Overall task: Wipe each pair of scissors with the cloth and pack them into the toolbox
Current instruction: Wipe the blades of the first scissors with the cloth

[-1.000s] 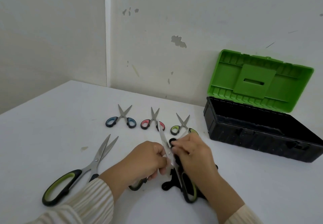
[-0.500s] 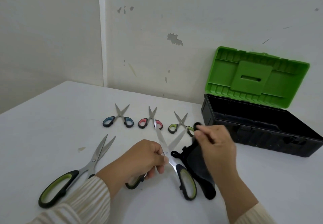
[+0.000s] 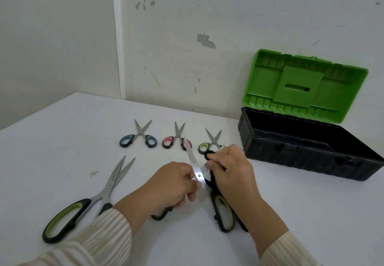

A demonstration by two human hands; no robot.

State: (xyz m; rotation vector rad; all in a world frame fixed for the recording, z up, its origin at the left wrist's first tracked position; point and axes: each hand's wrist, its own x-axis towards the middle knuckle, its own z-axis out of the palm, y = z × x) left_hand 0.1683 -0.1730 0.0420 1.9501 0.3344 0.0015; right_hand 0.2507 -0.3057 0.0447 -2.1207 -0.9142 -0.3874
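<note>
**Right hand (image 3: 230,172) brought the cloth (image 3: 208,154) back onto the blade**

Half a second earlier that hand had been raised toward the toolbox (image 3: 301,157) with the black cloth hanging loose from it. It had since come down and to the left. Its fingertips (image 3: 223,151) pinched a bunched knot of cloth against the right-pointing blade of the open scissors (image 3: 199,174), just right of the frame's centre. Hand and cloth hid most of that blade; only a short bright stretch by the pivot and the tip showed. More cloth lay dark beneath the palm, its outline hard to make out.

The left hand (image 3: 174,184) had kept its place, fingers curled round the scissors below the pivot. It covered one handle loop but for a dark sliver, and the other green-and-black loop showed under the right wrist. The free blade rose across a loop of the red-handled scissors (image 3: 176,139).

Blue-handled scissors (image 3: 138,138) lay to the left of that pair on the table (image 3: 62,137). Green-handled scissors (image 3: 212,141) lay to its right, partly behind the right knuckles. Large scissors (image 3: 108,186) lay at lower left, one handle tucked under the striped sleeve (image 3: 93,240), which the bottom edge cut off.

At the right the toolbox stood open, its green lid (image 3: 301,85) upright and its inside too dark to read.
</note>
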